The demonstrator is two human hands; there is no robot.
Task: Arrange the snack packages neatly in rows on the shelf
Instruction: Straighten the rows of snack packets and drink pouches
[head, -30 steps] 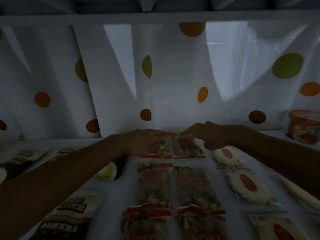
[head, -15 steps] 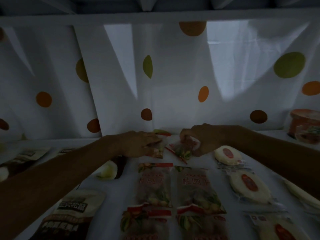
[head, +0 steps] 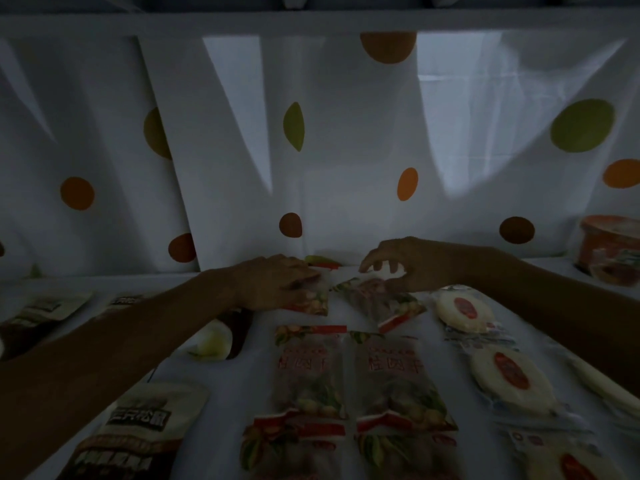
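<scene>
Comparing this moment with half a second ago, one change is noted: the right hand [head: 408,268] no longer grips its snack packet. Its fingers are spread apart and loosely curved, holding nothing, poised just above the skewed packet [head: 384,304]. Whether the thumb touches the wrapper cannot be told in this dim light. That packet lies on the shelf [head: 256,375] at the back of the centre columns, with its red-edged end pointing toward five o'clock, out of line with its neighbours.

The left hand [head: 273,285] lies at nine o'clock of it, fingers fairly straight across the left packet [head: 317,301], pressing it flat. That packet sits roughly square to the row. The two packets lie near each other and do not appear to overlap.

At six o'clock of this pair, two middle-row packets [head: 308,372] lie side by side and straight. Round cakes [head: 512,379] run in a column at three o'clock.

Assessment: the back row is set down but not finished. The released packet needs turning parallel to the left one and drawing in beside it. Its slick wrapper will likely slide under a light push, so the straight row below could be nudged.
</scene>
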